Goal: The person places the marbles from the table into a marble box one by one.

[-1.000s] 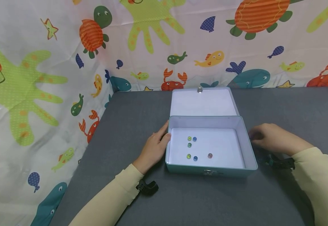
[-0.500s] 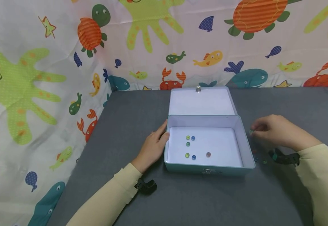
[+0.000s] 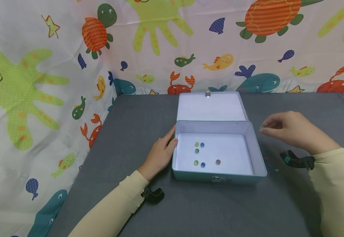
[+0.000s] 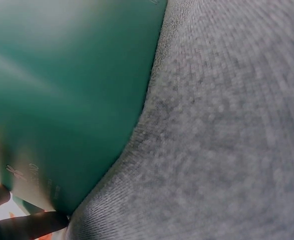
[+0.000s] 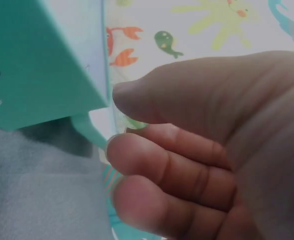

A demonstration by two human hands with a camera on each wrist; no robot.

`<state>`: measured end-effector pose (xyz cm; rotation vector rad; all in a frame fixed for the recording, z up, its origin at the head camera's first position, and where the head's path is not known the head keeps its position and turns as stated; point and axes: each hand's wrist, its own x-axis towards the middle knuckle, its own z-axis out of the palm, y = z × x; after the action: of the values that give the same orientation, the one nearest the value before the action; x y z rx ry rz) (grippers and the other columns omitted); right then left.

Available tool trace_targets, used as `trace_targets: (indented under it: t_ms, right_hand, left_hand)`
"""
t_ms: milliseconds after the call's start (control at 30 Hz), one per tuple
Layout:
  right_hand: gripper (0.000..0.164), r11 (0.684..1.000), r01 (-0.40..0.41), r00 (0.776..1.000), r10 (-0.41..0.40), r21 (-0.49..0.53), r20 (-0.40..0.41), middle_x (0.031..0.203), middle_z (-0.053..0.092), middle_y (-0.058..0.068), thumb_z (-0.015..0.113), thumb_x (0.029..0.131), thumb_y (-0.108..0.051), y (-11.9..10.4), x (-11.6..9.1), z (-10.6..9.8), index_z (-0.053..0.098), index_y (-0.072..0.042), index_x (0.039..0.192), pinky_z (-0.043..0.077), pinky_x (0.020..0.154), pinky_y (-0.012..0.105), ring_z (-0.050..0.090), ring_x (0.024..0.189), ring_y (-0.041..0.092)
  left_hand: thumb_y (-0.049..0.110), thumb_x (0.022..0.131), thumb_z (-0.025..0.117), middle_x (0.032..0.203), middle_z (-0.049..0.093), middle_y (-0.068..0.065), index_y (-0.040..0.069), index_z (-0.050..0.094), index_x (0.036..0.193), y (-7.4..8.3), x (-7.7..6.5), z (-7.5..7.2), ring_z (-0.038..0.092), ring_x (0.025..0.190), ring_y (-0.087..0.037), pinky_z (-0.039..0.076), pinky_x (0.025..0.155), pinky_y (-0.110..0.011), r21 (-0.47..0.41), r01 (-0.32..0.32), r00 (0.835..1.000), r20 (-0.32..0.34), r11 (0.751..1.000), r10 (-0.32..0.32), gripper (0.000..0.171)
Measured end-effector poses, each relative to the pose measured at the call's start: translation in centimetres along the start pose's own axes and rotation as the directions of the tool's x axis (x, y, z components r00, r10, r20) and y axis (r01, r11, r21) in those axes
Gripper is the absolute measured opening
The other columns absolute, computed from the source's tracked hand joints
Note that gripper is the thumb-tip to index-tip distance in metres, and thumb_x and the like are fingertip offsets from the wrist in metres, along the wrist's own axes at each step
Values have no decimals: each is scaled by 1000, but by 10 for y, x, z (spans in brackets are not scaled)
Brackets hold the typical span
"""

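Observation:
A teal metal box (image 3: pixel 234 178) with a white inside stands on the grey cloth, its lid (image 3: pixel 211 107) swung back. Several glass marbles lie in it, mostly to the left, among them a brownish marble (image 3: pixel 218 162) and a blue marble (image 3: pixel 202 165). My left hand (image 3: pixel 159 156) rests against the box's left wall, thumb at the rim and fingers extended. Right of the box, my right hand (image 3: pixel 297 133) pinches a green marble (image 3: pixel 262 127) between thumb and index finger, above the cloth. In the right wrist view that marble (image 5: pixel 135 123) is partly hidden behind the thumb.
Beside the box's right wall a few loose marbles lie on the cloth, including a green marble (image 3: pixel 276 170) and a dim reddish marble (image 3: pixel 266 158). A curtain (image 3: pixel 160 69) printed with sea animals hangs behind and along the left.
My right hand has lifted and moved away from the cloth beside the box, bringing a green marble up in its fingertips. Loose marbles have come into sight there. My left hand stays put.

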<state>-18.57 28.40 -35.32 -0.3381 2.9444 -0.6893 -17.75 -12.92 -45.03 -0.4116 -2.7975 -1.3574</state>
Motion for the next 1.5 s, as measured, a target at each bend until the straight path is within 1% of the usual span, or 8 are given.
trace_targets:
  t_ms: [133, 333, 600, 900, 1033, 1200, 1300, 1500]
  right_hand:
    - [35, 1000, 3, 1000, -3, 8, -11, 93, 75, 6, 77, 96, -31, -6, 3, -2, 77, 0, 112, 54, 66, 36, 63, 84, 25]
    - [32, 1000, 14, 1000, -13, 20, -12, 94, 75, 6, 77, 97, -29, -17, 8, -1, 77, -1, 112, 54, 66, 34, 63, 83, 24]
    - [36, 999, 28, 1000, -28, 31, 11, 92, 75, 5, 79, 96, -29, -29, 15, 1, 76, 2, 113, 52, 63, 32, 61, 81, 22]
    - [35, 997, 40, 998, -42, 61, 41, 98, 76, 7, 79, 96, -31, -42, 24, 4, 76, -2, 116, 57, 69, 34, 64, 85, 23]
    - [32, 995, 73, 997, -76, 61, 35, 97, 77, 7, 79, 96, -28, -50, 27, 6, 77, -2, 114, 58, 70, 35, 65, 84, 22]
    - [27, 993, 98, 994, -100, 65, 34, 93, 76, 5, 79, 95, -25, -62, 33, 10, 78, -3, 110, 56, 68, 35, 63, 81, 22]
    - [26, 991, 111, 993, -114, 72, 38, 93, 76, 4, 79, 95, -26, -69, 38, 11, 78, -4, 110, 56, 69, 36, 64, 83, 22]
    - [20, 987, 139, 989, -143, 85, 41, 92, 76, 3, 79, 95, -23, -81, 48, 16, 78, -7, 107, 55, 69, 36, 63, 84, 23]
  left_hand:
    - [45, 111, 38, 161, 47, 2, 27, 37, 165, -1, -1, 0, 42, 151, -20, 19, 129, -54, -1, 1, 1000, -3, 1000, -1, 57]
    - [42, 111, 40, 161, 48, 1, 27, 37, 165, -2, -1, 0, 42, 150, -21, 20, 129, -54, -1, 2, 1000, -7, 1000, -2, 56]
    - [46, 111, 39, 160, 48, 1, 29, 35, 165, -3, 0, 0, 43, 150, -22, 19, 129, -53, 10, 10, 1000, 3, 1000, -10, 57]
    - [46, 111, 39, 160, 49, 2, 29, 35, 165, -1, -1, 0, 43, 150, -21, 18, 130, -53, 2, 6, 1000, 6, 1000, -6, 58]
    - [47, 110, 38, 160, 48, 3, 30, 34, 165, 1, -1, -1, 42, 150, -19, 18, 130, -52, 4, 4, 1000, 8, 1000, -4, 58]
    - [47, 111, 38, 160, 48, 5, 30, 34, 165, 1, 0, -2, 42, 150, -16, 19, 130, -51, 12, 7, 1000, 9, 1000, -7, 58]
    - [45, 111, 39, 160, 48, 3, 26, 35, 166, 1, 0, -3, 42, 150, -19, 19, 129, -53, 2, -3, 1000, 5, 1000, 3, 58]
    - [48, 110, 38, 161, 47, 2, 26, 34, 166, -1, 0, -2, 41, 151, -19, 19, 129, -54, 9, -10, 1000, 9, 1000, 10, 60]
